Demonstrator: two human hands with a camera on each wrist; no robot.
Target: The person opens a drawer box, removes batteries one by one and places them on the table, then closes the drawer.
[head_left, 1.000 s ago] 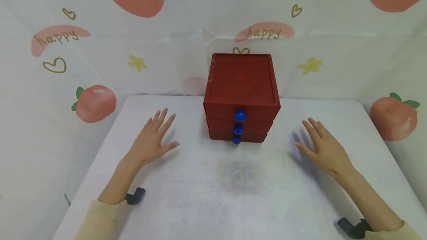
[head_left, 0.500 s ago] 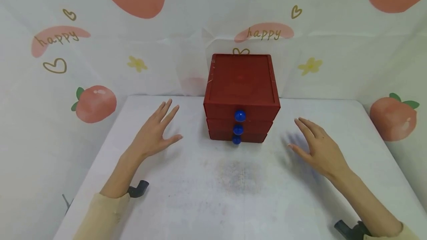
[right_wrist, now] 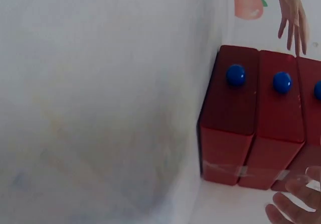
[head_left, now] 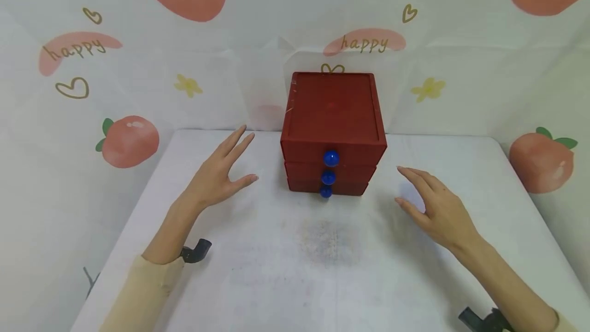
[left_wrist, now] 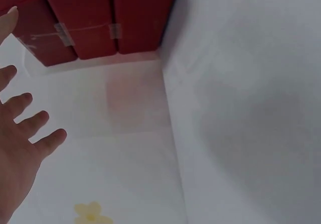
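Observation:
A red three-drawer box (head_left: 332, 109) stands at the back middle of the white table. Each drawer front has a round blue knob (head_left: 331, 158), and all the drawers are pushed in. My left hand (head_left: 214, 178) hovers left of the box, fingers extended and thumb spread, holding nothing. On the other side, my right hand (head_left: 440, 209) is held over the table with its fingers slightly bent and the thumb apart, also holding nothing. Clear tape (left_wrist: 64, 34) runs along the box's side in the left wrist view. Part of the right hand (right_wrist: 296, 204) shows at the right wrist view's lower corner.
The white table (head_left: 276, 281) has a greyish worn patch in front of the box. Right behind the box hangs a white cloth (head_left: 258, 24) printed with peaches, hearts and flowers. Dark wrist devices (head_left: 195, 251) sit on both forearms.
Both hands have moved inward toward the box, the left one also farther forward. The right hand's fingers have come closer together. The box has stayed where it was.

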